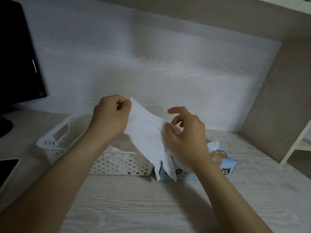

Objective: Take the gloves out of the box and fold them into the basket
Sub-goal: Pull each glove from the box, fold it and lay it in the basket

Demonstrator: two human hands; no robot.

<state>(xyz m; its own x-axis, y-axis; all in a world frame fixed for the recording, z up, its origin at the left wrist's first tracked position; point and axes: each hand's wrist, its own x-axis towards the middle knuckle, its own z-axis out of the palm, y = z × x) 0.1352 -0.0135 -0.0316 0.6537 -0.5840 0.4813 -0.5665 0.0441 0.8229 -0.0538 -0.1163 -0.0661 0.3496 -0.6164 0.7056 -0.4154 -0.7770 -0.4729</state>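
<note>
One glove [146, 138] pinched: L hand [110, 116] cuff, R hand [186, 140] side.

Desk surroundings: screen, dark device, panels

A pale wood-grain counter [151, 207] fills the lower view. At 10 o'clock a dark monitor [16, 52] stands tilted, its black base [4, 126] touching the counter at 9 o'clock. A flat dark device [6, 169], cut off by the frame edge, lies at 8 o'clock. A white wood-grain back panel [151, 56] rises at 12 o'clock, meeting a beige side panel [277, 81] at 2 o'clock. A white frame [297, 143] shows at 3 o'clock.
</note>
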